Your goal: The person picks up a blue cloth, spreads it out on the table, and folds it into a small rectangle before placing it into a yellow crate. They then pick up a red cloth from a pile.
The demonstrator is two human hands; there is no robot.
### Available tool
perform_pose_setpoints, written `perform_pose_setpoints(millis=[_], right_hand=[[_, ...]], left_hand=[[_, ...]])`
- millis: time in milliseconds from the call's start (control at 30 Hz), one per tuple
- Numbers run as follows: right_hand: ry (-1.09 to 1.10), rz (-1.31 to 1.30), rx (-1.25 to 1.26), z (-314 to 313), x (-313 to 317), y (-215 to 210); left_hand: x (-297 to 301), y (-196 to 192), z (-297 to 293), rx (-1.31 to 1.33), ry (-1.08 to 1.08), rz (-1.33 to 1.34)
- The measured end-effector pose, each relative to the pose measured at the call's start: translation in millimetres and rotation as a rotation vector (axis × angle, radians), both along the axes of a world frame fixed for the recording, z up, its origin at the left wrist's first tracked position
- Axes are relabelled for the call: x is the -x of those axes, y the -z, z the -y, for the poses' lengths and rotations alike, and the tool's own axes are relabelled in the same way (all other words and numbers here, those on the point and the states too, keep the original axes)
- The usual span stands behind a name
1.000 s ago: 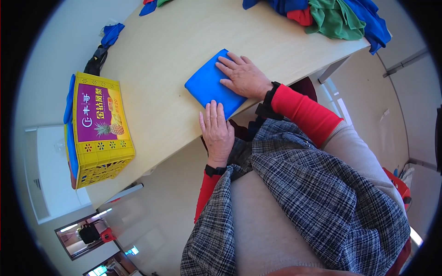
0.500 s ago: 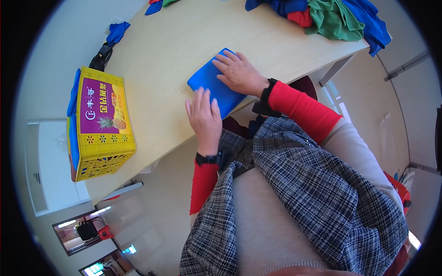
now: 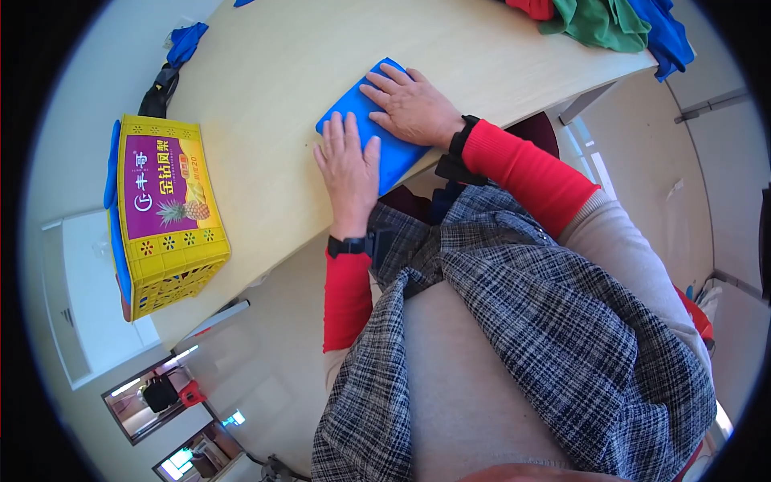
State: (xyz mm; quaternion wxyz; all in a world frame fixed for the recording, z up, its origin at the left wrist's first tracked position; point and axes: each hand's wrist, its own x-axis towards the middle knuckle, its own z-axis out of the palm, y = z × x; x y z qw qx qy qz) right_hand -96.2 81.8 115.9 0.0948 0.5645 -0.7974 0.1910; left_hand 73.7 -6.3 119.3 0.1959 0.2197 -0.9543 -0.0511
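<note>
Folded blue cloth (image 3: 384, 138) lies flat on the pale wooden table (image 3: 265, 88), close to the table's near edge, at about twelve o'clock from the person's chest. It is a bright, even blue, folded into a neat rectangle with straight edges and squared corners, set at a slant to the table edge. Its surface looks smooth, with no creases to be seen. The left hand (image 3: 350, 167) rests open and flat, fingers spread, over the cloth's near left corner, partly on the table. The right hand (image 3: 411, 106) lies open and flat on the cloth's far right part, palm down. Neither hand grips anything. A yellow box (image 3: 165, 213) with a purple panel stands at nine o'clock from the cloth, well apart. A heap of green, blue and red cloths (image 3: 610, 22) sits at two o'clock, at the table's far side.
</note>
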Motion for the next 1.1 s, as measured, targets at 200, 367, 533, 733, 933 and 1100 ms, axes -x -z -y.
perform_pose_setpoints(millis=[200,367,533,733,933,1100], right_hand=[[-0.042,0.027,0.022,-1,-5,-8],[-0.078,0.019,0.027,-2,-4,-12],[-0.065,-0.004,0.018,-6,-1,-9],[-0.154,0.063,-0.038,-5,-27,-24],[-0.309,0.073,-0.036,6,-81,-22],[-0.437,0.104,-0.044,2,-114,-28]], left_hand=[[-9,3,-19,-0.014,0.068,-0.016],[-11,1,-22,-0.012,0.037,-0.029],[-33,-5,-36,-0.151,0.049,-0.258],[-115,-6,-62,-0.727,-0.345,-0.217],[-125,25,-55,-1.955,-0.232,-0.851],[-129,15,-55,-2.133,-0.238,-1.061]])
